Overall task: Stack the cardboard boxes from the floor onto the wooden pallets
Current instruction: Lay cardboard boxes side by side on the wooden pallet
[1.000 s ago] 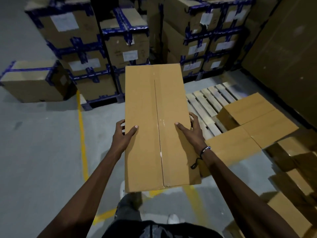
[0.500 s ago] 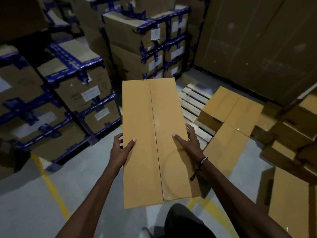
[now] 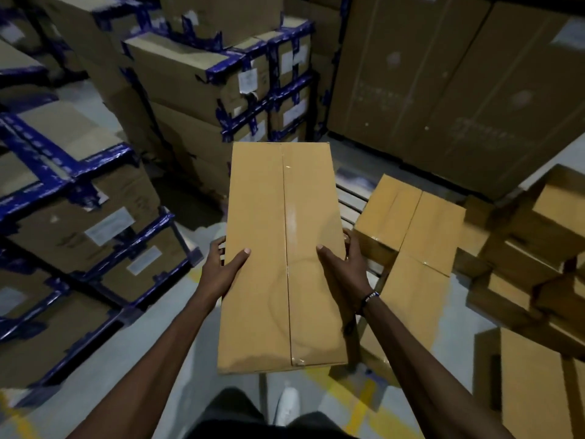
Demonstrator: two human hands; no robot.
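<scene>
Head view, looking down: long cardboard box (image 3: 283,255) carried lengthwise in the air in front of the body, above the floor (image 3: 95,369), far end pointing toward the wooden pallet (image 3: 349,201); clear tape running along the middle seam of the top, shining a little.

Left hand (image 3: 226,269) gripping the left long side near the middle, thumb lying on the top face, fingers curled over the edge and down the side; right hand (image 3: 343,264) gripping the right long side in the same way, thumb on top, fingers wrapped around the edge; dark bracelet (image 3: 368,297) at the right wrist.

Probably rather light, since held only by the sides with nothing under the bottom; stiff enough, top flat and edges straight, no bending visible; smooth cardboard, likely a bit slippery under a side grip, the taped strip more so. Better to hold at the two long sides near the middle, or lower with fingers under the bottom edges; not on the tape.

Two similar boxes (image 3: 408,223) already lying side by side on the pallet, one more (image 3: 411,299) in front of them; free slats visible just left of them, a likely place for this one. More plain boxes (image 3: 531,384) low on the right, whether on the floor cannot be told; blue-taped cartons (image 3: 79,198) stacked on the left and behind.
</scene>
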